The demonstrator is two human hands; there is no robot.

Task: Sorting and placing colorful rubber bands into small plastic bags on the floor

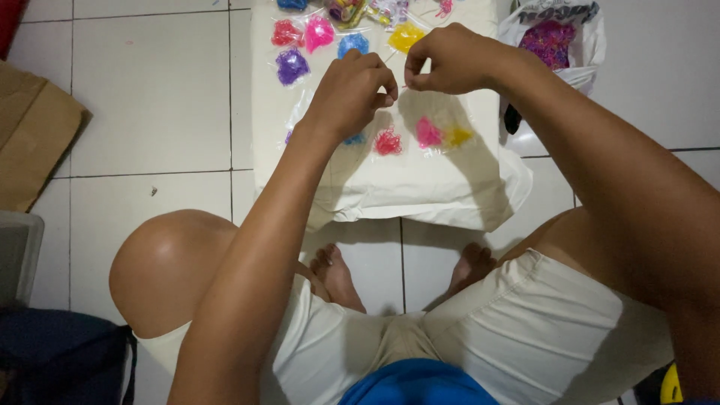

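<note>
The left hand (351,91) and the right hand (448,58) meet above a white cloth-covered cushion (420,187) that lies on the pale tiled floor (150,90). Both hands have fingertips pinched together, facing each other, with only a small gap between them; whatever tiny thing they pinch is too small to make out. Just near of the hands, on the cushion, lie small clear plastic bags of coloured rubber loops: a red one (388,142), a pink one (428,133) and a yellow one (459,136), side by side. Farther off sit more such bags, purple (291,66), red (286,33), bright pink (319,33), blue (352,43) and yellow (406,35). At the far right a white plastic bag (585,45) holds magenta loops. A brown cardboard sheet (34,135) lies at the left
</note>
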